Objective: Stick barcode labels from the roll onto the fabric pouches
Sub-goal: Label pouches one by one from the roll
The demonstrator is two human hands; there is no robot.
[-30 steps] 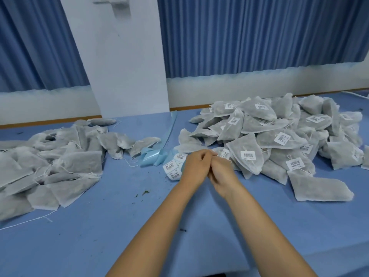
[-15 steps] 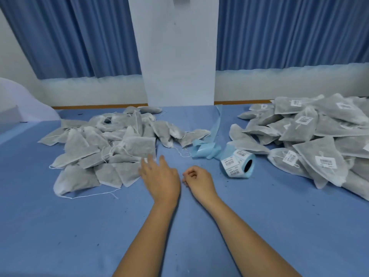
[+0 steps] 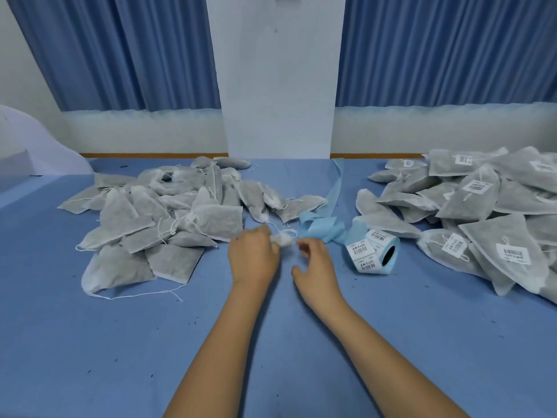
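On blue table [image 3: 90, 342], unlabelled pouches [image 3: 168, 221], labelled pouches [image 3: 482, 212]

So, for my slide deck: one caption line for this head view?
Both hands work between unlabeled pouches and labeled pouches, label roll nearby.

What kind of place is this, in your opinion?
Probably a small packing or labelling workroom, not a home: one pile of unlabelled pouches, another pile already labelled, a barcode label roll, all on a wide blue-covered table.
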